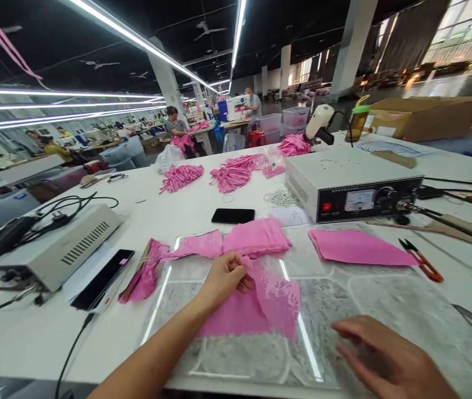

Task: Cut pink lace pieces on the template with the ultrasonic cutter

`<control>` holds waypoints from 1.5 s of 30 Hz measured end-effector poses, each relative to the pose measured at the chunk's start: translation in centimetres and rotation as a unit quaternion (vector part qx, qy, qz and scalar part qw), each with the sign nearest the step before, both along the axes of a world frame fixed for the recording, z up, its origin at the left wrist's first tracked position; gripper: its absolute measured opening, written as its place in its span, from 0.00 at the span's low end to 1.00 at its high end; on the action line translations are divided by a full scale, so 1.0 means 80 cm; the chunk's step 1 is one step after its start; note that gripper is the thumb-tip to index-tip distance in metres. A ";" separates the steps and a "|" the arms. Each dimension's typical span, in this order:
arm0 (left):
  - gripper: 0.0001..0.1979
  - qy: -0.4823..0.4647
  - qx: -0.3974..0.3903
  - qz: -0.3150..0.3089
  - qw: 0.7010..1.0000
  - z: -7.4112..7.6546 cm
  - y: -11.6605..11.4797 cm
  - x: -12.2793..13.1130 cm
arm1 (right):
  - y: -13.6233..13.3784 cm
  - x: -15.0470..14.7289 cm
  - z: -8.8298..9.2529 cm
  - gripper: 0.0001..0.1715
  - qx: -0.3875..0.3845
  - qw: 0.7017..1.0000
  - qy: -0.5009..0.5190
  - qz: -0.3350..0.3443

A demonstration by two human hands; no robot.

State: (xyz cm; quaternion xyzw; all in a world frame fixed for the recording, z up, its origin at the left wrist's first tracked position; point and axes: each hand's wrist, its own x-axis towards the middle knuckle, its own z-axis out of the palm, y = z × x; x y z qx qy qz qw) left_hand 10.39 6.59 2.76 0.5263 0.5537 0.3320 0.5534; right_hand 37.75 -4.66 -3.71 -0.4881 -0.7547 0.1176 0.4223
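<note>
Now fabric (258,235) separates left fingers (239,270) from phone (233,215).

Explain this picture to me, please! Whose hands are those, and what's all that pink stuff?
They're a person's own bare hands, seen by a camera worn on that person's head, looking forward and down. The left hand pinches some pink lace in its grip, partly covering plain pink cloth underneath. The right hand looks blurry and open, with nothing seen in it. On the white table you can also spot a folded pink stack, a black phone, orange-handled scissors and a pale box with a dial.
</note>
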 end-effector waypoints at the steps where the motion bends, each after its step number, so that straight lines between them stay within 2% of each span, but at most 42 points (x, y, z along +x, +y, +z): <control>1: 0.07 -0.016 -0.008 0.012 1.000 -0.002 -0.004 -0.008 | 0.012 -0.019 0.009 0.09 0.004 0.999 -0.024 0.045; 4: 0.08 -0.060 -0.025 0.038 0.997 -0.005 -0.016 -0.027 | 0.035 -0.062 0.019 0.09 -0.015 0.990 -0.088 0.113; 7: 0.08 -0.092 -0.039 0.057 0.993 -0.004 -0.026 -0.042 | 0.046 -0.082 0.006 0.11 -0.010 0.980 -0.145 0.139; 9: 0.08 -0.107 -0.047 0.064 0.991 -0.004 -0.031 -0.051 | 0.051 -0.088 -0.004 0.08 0.002 0.973 -0.166 0.158; 11: 0.08 -0.120 -0.056 0.069 0.989 -0.006 -0.035 -0.059 | 0.058 -0.090 -0.008 0.10 0.018 0.971 -0.166 0.170; 14: 0.08 -0.134 -0.067 0.078 0.986 -0.011 -0.042 -0.072 | 0.069 -0.090 0.000 0.12 0.020 0.972 -0.158 0.174; 18: 0.10 -0.140 -0.078 0.094 0.983 -0.019 -0.053 -0.087 | 0.077 -0.091 0.018 0.10 -0.039 0.966 -0.169 0.194; 20: 0.10 -0.135 -0.083 0.098 0.982 -0.022 -0.058 -0.092 | 0.078 -0.094 0.019 0.08 -0.051 0.958 -0.182 0.215; 23: 0.09 -0.118 -0.084 0.097 0.985 -0.026 -0.060 -0.096 | 0.082 -0.096 0.015 0.10 -0.044 0.954 -0.190 0.226; 28: 0.05 -0.043 -0.054 0.076 0.995 -0.029 -0.062 -0.105 | 0.092 -0.099 0.028 0.12 -0.037 0.960 -0.173 0.218; 32: 0.02 0.080 -0.014 0.045 0.996 -0.028 -0.075 -0.118 | 0.090 -0.105 0.034 0.12 -0.017 0.943 -0.205 0.260; 35: 0.04 0.185 0.027 0.032 0.982 -0.026 -0.088 -0.123 | 0.085 -0.108 0.024 0.14 -0.025 0.928 -0.242 0.281; 38: 0.06 0.269 0.057 0.006 0.961 -0.023 -0.099 -0.125 | 0.082 -0.108 0.019 0.15 -0.025 0.926 -0.248 0.283; 44: 0.04 0.361 0.080 -0.049 0.928 -0.007 -0.114 -0.134 | 0.081 -0.105 0.032 0.13 -0.046 0.930 -0.209 0.298; 45: 0.06 0.365 0.086 -0.056 0.925 -0.004 -0.116 -0.137 | 0.082 -0.105 0.034 0.11 -0.044 0.931 -0.206 0.298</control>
